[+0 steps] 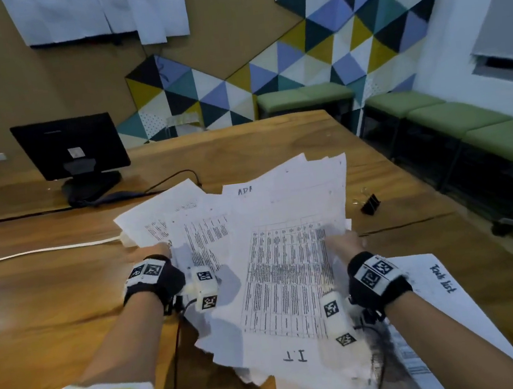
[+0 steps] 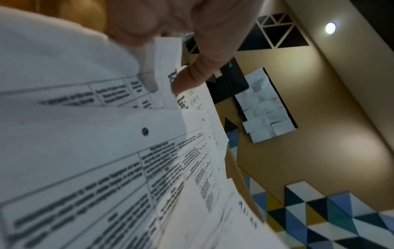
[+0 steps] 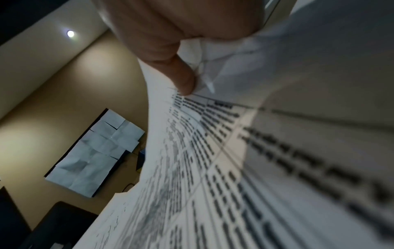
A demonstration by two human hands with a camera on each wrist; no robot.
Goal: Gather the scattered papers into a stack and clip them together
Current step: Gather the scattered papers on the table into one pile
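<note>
Bare tabletop (image 1: 52, 291) lies open at 9 o'clock of the fanned papers (image 1: 254, 242), crossed only by a white cable (image 1: 47, 249). At 10 o'clock a monitor (image 1: 71, 148) on its stand blocks the far left, its black cord (image 1: 176, 175) trailing to the sheets. At 3 o'clock a binder clip (image 1: 370, 204) sits apart on open wood, reachable past the right hand (image 1: 345, 243). A loose sheet (image 1: 436, 295) covers 4 o'clock.

The papers (image 1: 275, 256) are a messy fanned-out bunch of white sheets with printed tables, lifted off the bench and overlapping at odd angles. One more sheet (image 1: 445, 288) lies flat at the right. The black binder clip (image 1: 370, 204) sits apart, beyond them.
</note>
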